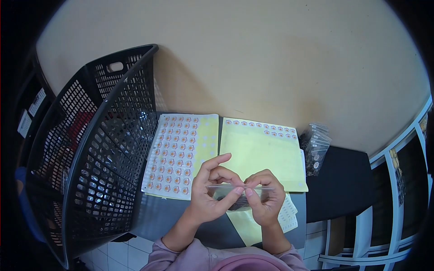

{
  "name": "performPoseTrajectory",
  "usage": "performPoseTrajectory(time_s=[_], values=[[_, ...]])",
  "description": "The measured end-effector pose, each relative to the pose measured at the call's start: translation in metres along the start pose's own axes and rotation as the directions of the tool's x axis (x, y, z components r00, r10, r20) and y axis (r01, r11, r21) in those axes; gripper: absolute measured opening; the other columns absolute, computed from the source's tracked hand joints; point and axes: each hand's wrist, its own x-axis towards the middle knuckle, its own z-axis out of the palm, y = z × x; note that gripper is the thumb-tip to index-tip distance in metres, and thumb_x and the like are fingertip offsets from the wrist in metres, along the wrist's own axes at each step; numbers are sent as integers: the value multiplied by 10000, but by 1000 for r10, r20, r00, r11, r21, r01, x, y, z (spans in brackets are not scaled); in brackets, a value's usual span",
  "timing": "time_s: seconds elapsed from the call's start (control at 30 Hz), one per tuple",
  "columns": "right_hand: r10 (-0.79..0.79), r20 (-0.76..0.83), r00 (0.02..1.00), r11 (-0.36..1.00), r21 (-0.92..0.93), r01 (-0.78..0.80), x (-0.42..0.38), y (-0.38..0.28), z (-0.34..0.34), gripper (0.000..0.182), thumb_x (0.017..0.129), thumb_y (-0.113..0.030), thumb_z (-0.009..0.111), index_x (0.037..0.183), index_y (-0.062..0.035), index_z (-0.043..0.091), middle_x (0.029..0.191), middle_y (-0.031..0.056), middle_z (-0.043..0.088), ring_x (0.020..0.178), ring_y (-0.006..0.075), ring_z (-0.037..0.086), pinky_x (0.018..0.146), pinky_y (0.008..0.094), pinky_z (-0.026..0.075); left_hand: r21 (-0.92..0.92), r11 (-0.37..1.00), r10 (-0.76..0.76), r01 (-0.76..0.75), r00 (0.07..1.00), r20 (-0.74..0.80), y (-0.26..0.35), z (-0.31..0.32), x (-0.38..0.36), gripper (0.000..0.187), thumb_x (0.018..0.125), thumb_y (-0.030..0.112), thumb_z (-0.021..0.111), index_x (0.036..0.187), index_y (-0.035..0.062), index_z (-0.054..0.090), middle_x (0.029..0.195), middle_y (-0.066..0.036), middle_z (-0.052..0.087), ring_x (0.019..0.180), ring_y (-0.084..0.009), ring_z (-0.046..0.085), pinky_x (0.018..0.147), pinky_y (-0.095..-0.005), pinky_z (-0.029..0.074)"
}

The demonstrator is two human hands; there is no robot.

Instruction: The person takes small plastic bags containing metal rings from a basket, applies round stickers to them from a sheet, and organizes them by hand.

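Note:
Between my hands is a small clear plastic bag with something dark inside, its top edge running level across my fingertips. My left hand pinches that edge between thumb and fingers, the index finger bent up. Close beside it, my right hand grips the same edge, thumb toward me. The two thumbs almost meet at the middle. Beyond my hands lie a sheet of round orange-and-white stickers and a yellow backing sheet with a few stickers along its top. The bag's contents are too small to name.
A tall black perforated basket holding clear bags stands at the left. Filled plastic bags are stacked at the right, by a black surface. Small label sheets lie under my right forearm. A beige wall rises behind the grey table.

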Motion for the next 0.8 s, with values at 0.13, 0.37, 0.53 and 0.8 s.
performPoseTrajectory(time_s=[0.13,0.37,0.53,0.8], values=[[17,-16,1000,1000,-4,-17,0,0,0,86,683,-2,589,741,-1,525,713,88,547,642,139,517,585,239,407,25,1000,-12,12,1000,-1,1,0,0,578,705,-17,601,1191,-46,290,730,-84,564,694,-112,548,640,-220,429],[-2,-38,999,1000,-28,1,0,3,1,91,681,8,597,739,-1,528,710,84,556,642,141,525,585,239,414,113,992,57,-54,998,-22,-4,2,0,551,702,-30,604,1169,-50,311,730,-85,572,685,-107,550,630,-213,429],[-13,-59,998,999,-30,12,-1,4,2,96,676,6,610,737,0,537,708,85,557,632,143,527,574,234,415,103,989,111,-107,993,-36,-7,4,-1,530,704,-32,601,1150,-51,315,728,-92,568,683,-111,548,627,-213,428],[-54,-78,996,998,-36,52,-3,9,3,104,664,11,620,733,-9,545,692,80,561,612,145,515,554,238,404,113,990,97,-87,991,-91,-10,7,-4,475,710,-28,599,1095,-33,321,725,-88,559,664,-104,531,612,-204,420]])
